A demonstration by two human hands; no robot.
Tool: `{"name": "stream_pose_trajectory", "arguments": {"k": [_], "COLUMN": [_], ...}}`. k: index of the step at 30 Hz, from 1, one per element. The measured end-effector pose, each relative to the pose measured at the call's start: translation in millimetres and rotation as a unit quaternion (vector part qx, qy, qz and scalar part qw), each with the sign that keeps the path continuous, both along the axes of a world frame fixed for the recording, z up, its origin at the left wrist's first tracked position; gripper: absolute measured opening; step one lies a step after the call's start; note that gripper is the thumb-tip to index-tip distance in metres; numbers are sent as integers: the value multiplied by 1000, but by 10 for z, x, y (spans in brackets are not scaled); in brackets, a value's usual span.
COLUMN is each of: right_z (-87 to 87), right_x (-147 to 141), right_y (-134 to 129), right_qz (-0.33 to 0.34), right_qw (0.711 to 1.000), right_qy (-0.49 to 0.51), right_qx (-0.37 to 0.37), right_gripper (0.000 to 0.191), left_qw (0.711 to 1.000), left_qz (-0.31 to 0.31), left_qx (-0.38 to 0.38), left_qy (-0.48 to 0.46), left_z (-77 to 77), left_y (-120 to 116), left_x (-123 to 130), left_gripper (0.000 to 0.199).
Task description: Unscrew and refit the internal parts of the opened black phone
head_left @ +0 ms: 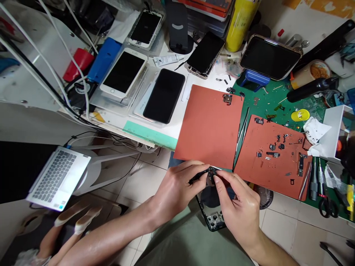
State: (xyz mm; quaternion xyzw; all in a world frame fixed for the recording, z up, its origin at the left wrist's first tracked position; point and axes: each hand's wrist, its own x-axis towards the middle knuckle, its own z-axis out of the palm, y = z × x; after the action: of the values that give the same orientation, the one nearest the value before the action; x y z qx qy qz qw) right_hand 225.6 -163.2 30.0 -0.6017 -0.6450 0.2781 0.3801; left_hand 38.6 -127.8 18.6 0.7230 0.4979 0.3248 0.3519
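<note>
My left hand [180,184] pinches a small dark phone part [211,173] between thumb and fingers, just past the near edge of an orange-red mat [210,125]. On the other side of the same part, the fingertips of my right hand [235,203] are closed. Below both hands lies an opened phone housing [215,221] over my lap, its middle partly hidden by the hands. Small loose components [273,147] lie on a second orange-red mat [249,162] to the right. Metal tweezers [242,133] rest between the mats.
Several phones, including a black one [164,96] and a white one [124,72], lie at the back left. Scissors [328,207] and screwdrivers [314,181] are at right. A laptop [58,178] and another person's feet [83,221] are at lower left.
</note>
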Motion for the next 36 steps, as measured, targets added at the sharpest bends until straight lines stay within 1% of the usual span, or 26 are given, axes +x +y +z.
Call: {"name": "stream_pose_trajectory", "arguments": {"k": [4, 8, 14, 22, 28, 31, 36], "right_z": [27, 46, 42, 34, 33, 39, 35], "right_x": [4, 3, -3, -17, -35, -40, -39], "right_y": [12, 18, 8, 8, 12, 17, 17], "right_qz": [-1, -2, -2, -4, -8, -6, -7], "right_qw": [1000, 1000, 1000, 1000, 1000, 1000, 1000], "right_qy": [-3, 0, 1, 1, 3, 5, 7], "right_qx": [3, -2, -3, -1, 2, 2, -5], "right_gripper": [21, 22, 22, 21, 21, 21, 22], "left_qw": [1000, 999, 999, 998, 998, 998, 999], "left_qz": [-7, -9, -2, 12, 33, 36, 30], "left_qx": [17, 35, 47, 56, 47, 49, 29], "left_qy": [25, 28, 11, 22, 28, 27, 25], "left_z": [47, 79, 68, 84, 56, 56, 84], "left_y": [13, 17, -2, -21, -35, -36, -18], "left_x": [12, 15, 51, 74, 88, 94, 79], "left_gripper": [18, 18, 20, 21, 22, 21, 21]}}
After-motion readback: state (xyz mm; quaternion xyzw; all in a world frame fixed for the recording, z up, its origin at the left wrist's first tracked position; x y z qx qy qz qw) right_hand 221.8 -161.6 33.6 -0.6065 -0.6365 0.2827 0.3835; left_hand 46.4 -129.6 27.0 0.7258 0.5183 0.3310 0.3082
